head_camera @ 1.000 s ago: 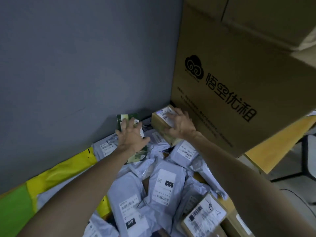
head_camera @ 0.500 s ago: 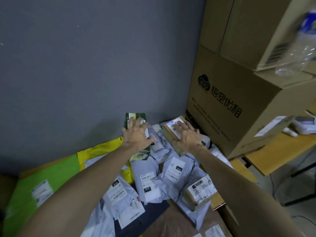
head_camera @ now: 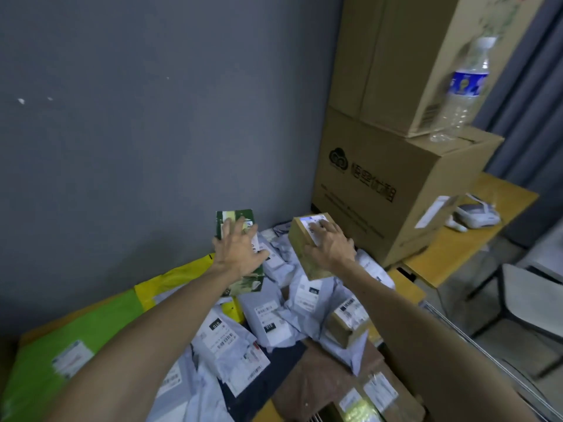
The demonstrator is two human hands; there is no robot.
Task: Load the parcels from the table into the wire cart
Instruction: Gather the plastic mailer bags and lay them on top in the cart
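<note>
**Both grips on parcels at the far end of the heap**

Nearest to the camera, brown parcels [head_camera: 323,388] and grey mailer bags [head_camera: 265,318] with white labels lie in a loose heap on the surface [head_camera: 451,248]. A green and yellow bag [head_camera: 91,327] lies at the left, along the wall.

Further out, both arms reach over this heap. The left grip [head_camera: 240,254] spans the width of a green carton [head_camera: 227,217], with the fingers spread on its face and the thumb at its right edge, so it holds the carton. The right grip [head_camera: 330,245] holds a small brown box [head_camera: 300,242], with the fingers over the labelled top and the thumb on the left side.

Each parcel lies directly under its own grip, so neither hand needs to cross. Both long axes run away from the person toward the wall, and the far ends are tilted up. I judge that the next move is to lift both parcels and draw them back along these axes. The wire cart is not in the picture, so I cannot tell on which side it stands.

Behind the parcels stands a large cardboard box [head_camera: 380,190]. A water bottle [head_camera: 463,89] stands on top of it, and the grey wall [head_camera: 152,117] is at the back.
</note>
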